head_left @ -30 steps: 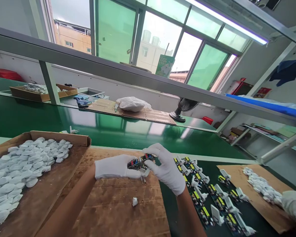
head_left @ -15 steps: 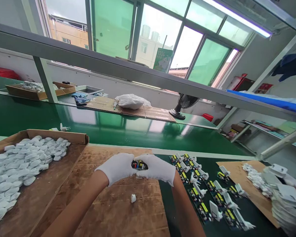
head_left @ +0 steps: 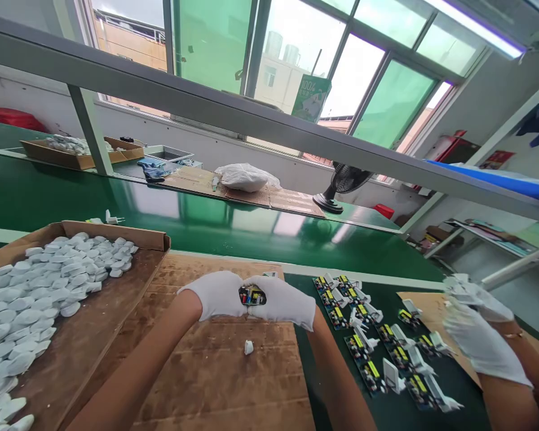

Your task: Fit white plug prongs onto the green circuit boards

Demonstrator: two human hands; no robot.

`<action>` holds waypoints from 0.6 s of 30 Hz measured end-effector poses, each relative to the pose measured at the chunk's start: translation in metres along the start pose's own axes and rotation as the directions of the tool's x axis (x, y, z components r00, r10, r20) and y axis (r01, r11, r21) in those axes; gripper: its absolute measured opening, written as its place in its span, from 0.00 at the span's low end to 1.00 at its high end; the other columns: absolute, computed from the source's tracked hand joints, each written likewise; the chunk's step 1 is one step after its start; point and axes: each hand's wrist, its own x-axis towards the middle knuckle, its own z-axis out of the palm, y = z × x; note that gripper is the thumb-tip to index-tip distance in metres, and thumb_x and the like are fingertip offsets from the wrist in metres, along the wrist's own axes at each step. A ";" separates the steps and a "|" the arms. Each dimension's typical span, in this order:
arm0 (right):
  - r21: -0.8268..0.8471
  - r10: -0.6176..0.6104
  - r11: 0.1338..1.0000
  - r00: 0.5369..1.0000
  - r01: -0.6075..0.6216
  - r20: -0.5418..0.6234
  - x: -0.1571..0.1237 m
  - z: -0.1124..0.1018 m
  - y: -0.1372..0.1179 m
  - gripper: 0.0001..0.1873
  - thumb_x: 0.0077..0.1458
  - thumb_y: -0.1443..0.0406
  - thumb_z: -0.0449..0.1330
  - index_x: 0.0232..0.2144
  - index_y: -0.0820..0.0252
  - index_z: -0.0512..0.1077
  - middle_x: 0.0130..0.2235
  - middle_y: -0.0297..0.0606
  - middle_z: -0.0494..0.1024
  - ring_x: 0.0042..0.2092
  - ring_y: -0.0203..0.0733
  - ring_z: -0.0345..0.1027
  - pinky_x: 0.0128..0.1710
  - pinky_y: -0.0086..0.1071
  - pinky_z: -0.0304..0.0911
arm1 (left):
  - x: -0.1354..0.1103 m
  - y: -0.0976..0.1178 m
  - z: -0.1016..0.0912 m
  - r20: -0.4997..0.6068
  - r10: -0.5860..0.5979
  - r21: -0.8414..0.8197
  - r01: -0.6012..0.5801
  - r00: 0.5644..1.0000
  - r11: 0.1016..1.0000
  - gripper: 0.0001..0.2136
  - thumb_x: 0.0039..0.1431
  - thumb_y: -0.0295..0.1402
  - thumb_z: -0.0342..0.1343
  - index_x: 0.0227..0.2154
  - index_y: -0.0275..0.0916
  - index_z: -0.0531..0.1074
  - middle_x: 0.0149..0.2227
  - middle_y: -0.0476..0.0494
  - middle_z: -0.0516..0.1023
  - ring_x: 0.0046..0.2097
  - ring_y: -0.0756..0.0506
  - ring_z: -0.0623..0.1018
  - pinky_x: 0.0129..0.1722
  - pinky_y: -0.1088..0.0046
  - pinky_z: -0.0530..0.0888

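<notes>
My left hand [head_left: 218, 294] and my right hand [head_left: 285, 301], both in white gloves, meet over the brown cardboard sheet [head_left: 206, 377]. Between them they grip a small circuit board [head_left: 253, 295] with yellow, red and blue parts. The fingers are curled round it and partly hidden, so I cannot tell whether a casing is held with it. On the cardboard just below the hands lies a small white plastic piece [head_left: 248, 347]. Part of another whitish item [head_left: 270, 274] shows behind my right hand.
At left, a cardboard tray [head_left: 117, 234] holds many white plastic shells [head_left: 31, 305]. Rows of circuit boards with white plug parts [head_left: 372, 353] lie to the right. A co-worker's gloved hands [head_left: 485, 335] are beyond them. Behind runs a green belt [head_left: 197, 221]; a fan [head_left: 341, 182] stands farther back.
The co-worker's hands have moved away at the far right, over the brown sheet. My hands still grip the circuit board, turned slightly. The view has shifted a little.
</notes>
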 end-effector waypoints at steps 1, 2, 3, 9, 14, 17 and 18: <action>-0.003 0.016 1.000 0.999 -0.016 0.028 0.002 0.004 0.002 0.27 0.42 0.64 0.63 0.48 0.54 0.68 0.41 0.36 0.77 0.40 0.43 0.71 0.42 0.35 0.65 | 0.001 -0.002 0.000 0.028 -0.003 0.033 0.003 1.000 0.999 0.11 0.41 0.38 0.52 0.25 0.39 0.76 0.27 0.37 0.78 0.28 0.39 0.76 0.26 0.69 0.67; 0.015 0.033 0.999 0.998 -0.034 0.050 0.004 0.006 0.004 0.27 0.42 0.64 0.63 0.48 0.55 0.68 0.41 0.36 0.77 0.40 0.43 0.71 0.43 0.35 0.65 | 0.002 -0.003 0.000 0.045 0.001 0.069 -0.004 0.999 0.998 0.12 0.42 0.38 0.51 0.25 0.38 0.76 0.27 0.36 0.78 0.28 0.39 0.76 0.26 0.69 0.66; 0.054 0.046 0.997 0.997 -0.049 0.063 0.005 0.008 0.006 0.27 0.42 0.66 0.63 0.49 0.56 0.67 0.41 0.35 0.77 0.40 0.42 0.71 0.43 0.34 0.65 | 0.002 -0.003 0.000 0.051 0.008 0.099 -0.013 0.999 0.995 0.13 0.43 0.38 0.50 0.25 0.37 0.76 0.27 0.35 0.78 0.28 0.39 0.76 0.26 0.69 0.66; 0.233 0.099 0.968 0.995 -0.091 -0.023 0.007 0.001 0.011 0.29 0.41 0.71 0.61 0.49 0.55 0.66 0.41 0.33 0.75 0.40 0.38 0.70 0.43 0.33 0.65 | 0.003 -0.001 -0.005 -0.073 -0.006 0.116 0.014 0.997 0.993 0.12 0.44 0.37 0.50 0.29 0.39 0.75 0.29 0.40 0.78 0.30 0.43 0.76 0.26 0.73 0.65; 0.289 0.157 0.951 0.979 -0.114 -0.131 0.010 -0.002 0.001 0.31 0.40 0.73 0.61 0.50 0.58 0.65 0.43 0.35 0.74 0.43 0.39 0.69 0.45 0.34 0.64 | 0.006 -0.004 -0.008 -0.220 0.056 0.016 -0.054 0.974 0.998 0.16 0.46 0.34 0.50 0.39 0.42 0.73 0.37 0.45 0.79 0.35 0.45 0.77 0.31 0.75 0.66; 0.353 0.210 0.925 0.963 -0.141 -0.168 0.010 -0.001 -0.004 0.31 0.39 0.74 0.59 0.50 0.58 0.65 0.44 0.35 0.74 0.43 0.39 0.69 0.45 0.33 0.64 | 0.012 -0.007 -0.006 -0.239 -0.002 0.005 0.004 0.971 1.000 0.13 0.44 0.34 0.51 0.34 0.38 0.73 0.34 0.43 0.78 0.34 0.45 0.76 0.30 0.75 0.66; 0.365 0.220 0.920 0.957 -0.140 -0.190 0.010 0.000 -0.004 0.31 0.39 0.74 0.59 0.50 0.58 0.65 0.44 0.35 0.74 0.43 0.38 0.69 0.45 0.34 0.64 | 0.013 -0.008 -0.006 -0.252 -0.010 0.000 0.011 0.968 1.000 0.12 0.44 0.35 0.51 0.33 0.37 0.72 0.33 0.43 0.78 0.33 0.45 0.76 0.30 0.75 0.66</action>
